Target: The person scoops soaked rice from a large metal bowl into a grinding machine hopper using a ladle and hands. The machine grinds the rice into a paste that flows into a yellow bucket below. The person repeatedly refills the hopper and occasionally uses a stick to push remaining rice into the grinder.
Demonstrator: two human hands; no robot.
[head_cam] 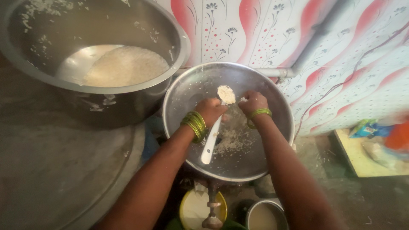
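The left hand (209,111) is curled around the middle of a white spoon (214,130), its fingers clamped on the handle. The spoon's bowl points away from the person and carries a small heap of pale rice, while the handle end slants back toward the near rim of a wide round steel pan (187,91). The right hand (252,102) sits just beside the spoon's bowl, fingers bunched together (whether they pinch any rice I cannot tell). Both wrists wear green bangles (194,124), a thick stack on the left and a thinner set on the right.

More loose rice (232,140) lies scattered across the pan's middle, under and between the 2 hands. To the pan's far left stands a big steel pot (168,32) with a layer of white rice on its bottom and grains stuck to its wall. Below the pan's near rim are a yellow-rimmed container (184,208) and a small steel cup (255,206) of pale liquid. A patterned red and white wall (341,55) rises behind the pan
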